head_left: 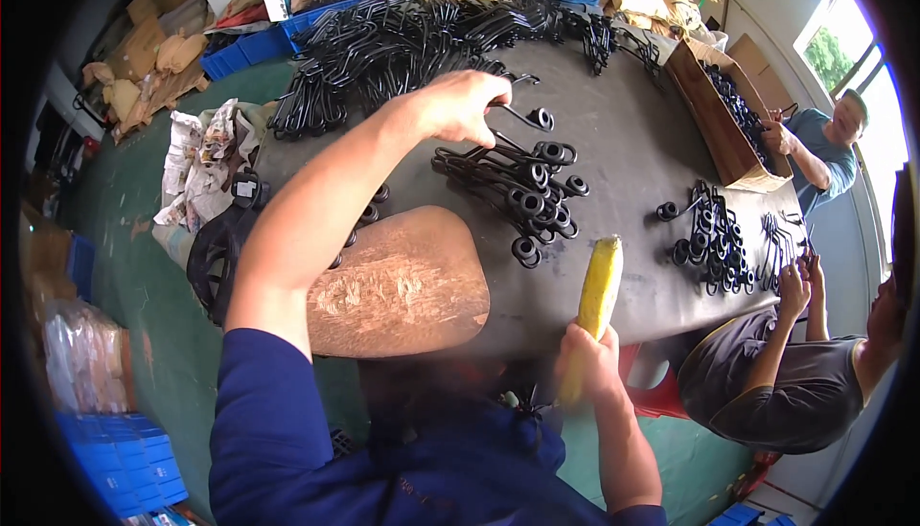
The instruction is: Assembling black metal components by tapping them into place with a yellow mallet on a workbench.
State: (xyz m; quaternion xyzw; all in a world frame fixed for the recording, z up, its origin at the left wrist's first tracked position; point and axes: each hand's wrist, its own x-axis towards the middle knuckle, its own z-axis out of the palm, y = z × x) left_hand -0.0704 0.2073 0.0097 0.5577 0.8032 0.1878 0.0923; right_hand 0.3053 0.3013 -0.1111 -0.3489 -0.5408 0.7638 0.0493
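Observation:
My left hand (462, 109) reaches out over the table, its fingers closed on a black bent rod with a rubber ring (540, 119) at its end. Just beyond my fingertips lies a heap of similar ringed rods (532, 191). In my right hand (589, 361), near the table's front edge, is a yellow stick-like tool (601, 286), gripped low and pointing away from me. Its lower end is blurred. Between my arms a worn wooden board (412, 282) rests at the table's edge, its middle scuffed and splintered. A few ringed rods are partly hidden behind my left forearm.
A large pile of black bent rods (383, 47) covers the far left. On the right are more ringed rods (714, 243) and a cardboard box (700, 114) of small black parts. Co-workers stand or sit at the far and right sides. Blue crates (254, 52) stand beyond.

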